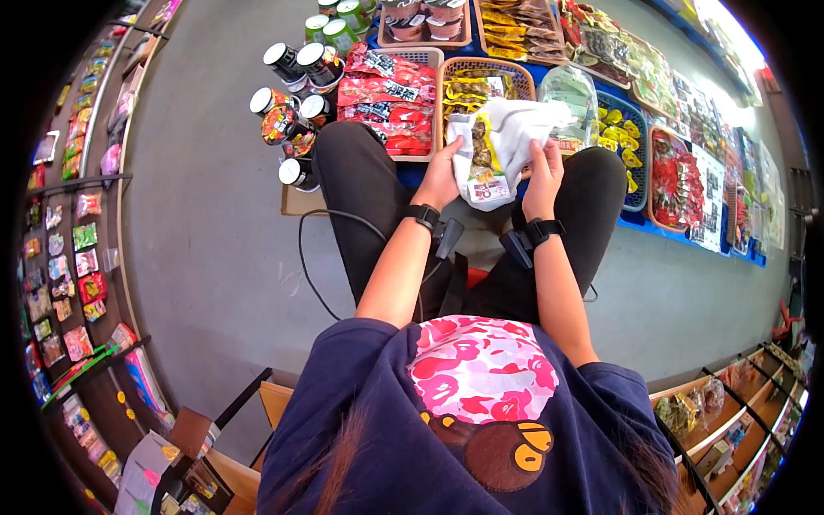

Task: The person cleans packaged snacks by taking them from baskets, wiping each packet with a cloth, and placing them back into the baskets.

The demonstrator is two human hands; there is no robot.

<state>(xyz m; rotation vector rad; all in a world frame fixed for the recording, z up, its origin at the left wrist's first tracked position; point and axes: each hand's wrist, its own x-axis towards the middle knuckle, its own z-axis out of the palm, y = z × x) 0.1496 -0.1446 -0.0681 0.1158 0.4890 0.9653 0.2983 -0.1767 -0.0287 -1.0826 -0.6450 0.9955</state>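
A snack packet (pixel 484 148) with a yellow strip, dark contents and a printed label lies against a bunched white cloth (pixel 519 129) above my lap. My left hand (pixel 440 176) is closed on the packet's left side, with cloth around it. The fingers of my right hand (pixel 543 176) pinch the right part of the cloth. Just behind is a tan basket (pixel 526 81) of similar yellow-edged packets, partly covered by the cloth. A clear plastic container (pixel 569 90) stands beyond my right fingers.
A basket (pixel 432 57) of red packets stands left of the held packet, beside several black-lidded cups (pixel 319 62). To the right are a blue basket (pixel 633 112) of yellow packets and a basket (pixel 678 178) of red ones. A black cable (pixel 302 249) loops by my left leg.
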